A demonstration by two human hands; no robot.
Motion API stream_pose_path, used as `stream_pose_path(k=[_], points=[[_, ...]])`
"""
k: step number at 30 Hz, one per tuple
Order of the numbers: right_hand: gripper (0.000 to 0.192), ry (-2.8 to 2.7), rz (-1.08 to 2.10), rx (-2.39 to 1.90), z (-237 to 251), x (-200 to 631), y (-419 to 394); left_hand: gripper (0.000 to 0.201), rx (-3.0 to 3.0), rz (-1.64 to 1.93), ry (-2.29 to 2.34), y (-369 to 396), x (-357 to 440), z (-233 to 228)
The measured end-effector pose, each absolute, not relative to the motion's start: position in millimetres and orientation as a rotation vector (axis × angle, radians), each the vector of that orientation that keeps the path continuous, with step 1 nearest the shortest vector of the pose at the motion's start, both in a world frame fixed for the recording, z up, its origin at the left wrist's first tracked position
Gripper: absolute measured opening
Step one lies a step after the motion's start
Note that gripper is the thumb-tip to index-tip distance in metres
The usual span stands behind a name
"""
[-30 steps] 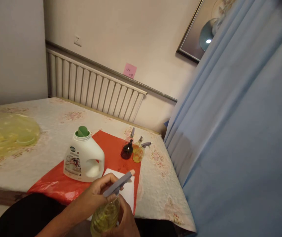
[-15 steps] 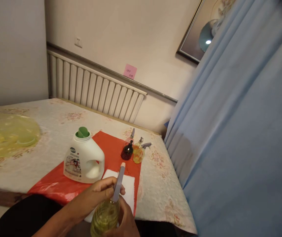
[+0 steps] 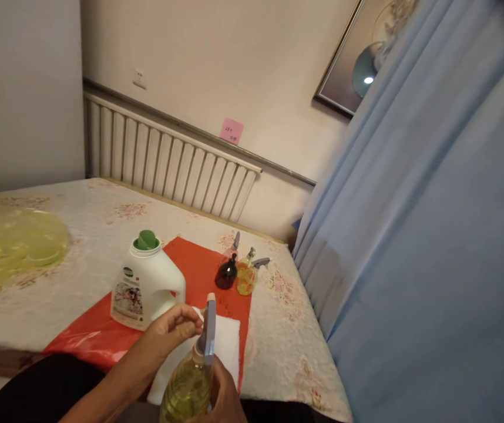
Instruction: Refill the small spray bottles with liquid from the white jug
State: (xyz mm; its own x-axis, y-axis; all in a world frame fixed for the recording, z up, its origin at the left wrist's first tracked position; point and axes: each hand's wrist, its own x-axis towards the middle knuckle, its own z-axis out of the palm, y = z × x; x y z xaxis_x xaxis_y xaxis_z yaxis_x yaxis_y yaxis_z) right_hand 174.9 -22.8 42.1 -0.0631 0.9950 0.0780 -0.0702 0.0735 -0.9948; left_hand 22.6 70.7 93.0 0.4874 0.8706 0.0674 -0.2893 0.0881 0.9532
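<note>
A small clear spray bottle [image 3: 187,390] of yellow liquid is held at the bottom of the view. My right hand [image 3: 222,399] grips its body from below. My left hand [image 3: 164,341] pinches the grey spray head [image 3: 209,330] at the bottle's neck, nozzle pointing away from me. Behind them a white folded cloth [image 3: 225,343] lies on a red plastic sheet [image 3: 199,267]. A white detergent jug [image 3: 146,288] with a green cap stands on that sheet, just beyond my left hand.
Several small spray bottles [image 3: 238,271], one dark and one yellow, stand at the red sheet's far end. A yellow plastic bag [image 3: 14,244] lies at the table's left. A radiator [image 3: 168,164] runs along the wall. A blue curtain [image 3: 410,235] hangs to the right.
The grey spray head has turned in my left hand, from pointing right to pointing away from me. The bottle stays in my right hand.
</note>
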Motion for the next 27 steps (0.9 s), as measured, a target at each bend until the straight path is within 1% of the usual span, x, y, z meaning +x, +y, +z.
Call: stream_pose_path(k=[1, 3, 5, 6, 10, 16, 20, 23, 27], points=[[0.098, -1.242, 1.235, -1.068, 40, 175, -22, 0.031, 1.192, 1.012, 0.673, 74, 21, 94], [0.099, -1.247, 1.231, -1.063, 36, 175, -22, 0.047, 1.219, 1.095, 0.683, 79, 18, 97], [0.101, -1.251, 1.218, -1.074, 31, 175, -22, 0.061, 1.269, 1.072, 0.604, 80, 15, 103], [0.102, -1.25, 1.213, -1.082, 29, 175, -22, 0.062, 1.297, 1.025, 0.567, 80, 15, 106], [0.1, -1.236, 1.221, -1.089, 25, 176, -23, 0.043, 1.395, 0.877, 0.529, 81, 16, 112], [0.094, -1.227, 1.265, -1.033, 33, 176, -20, 0.017, 1.549, 0.965, 0.598, 80, 17, 111], [0.096, -1.206, 1.263, -0.98, 39, 175, -18, 0.019, 1.671, 0.942, 0.652, 67, 8, 126], [0.095, -1.202, 1.276, -0.976, 45, 174, -18, 0.029, 1.743, 0.86, 0.654, 58, -2, 137], [0.096, -1.207, 1.281, -0.931, 53, 173, -20, 0.034, 1.572, 0.754, 0.578, 57, -12, 139]])
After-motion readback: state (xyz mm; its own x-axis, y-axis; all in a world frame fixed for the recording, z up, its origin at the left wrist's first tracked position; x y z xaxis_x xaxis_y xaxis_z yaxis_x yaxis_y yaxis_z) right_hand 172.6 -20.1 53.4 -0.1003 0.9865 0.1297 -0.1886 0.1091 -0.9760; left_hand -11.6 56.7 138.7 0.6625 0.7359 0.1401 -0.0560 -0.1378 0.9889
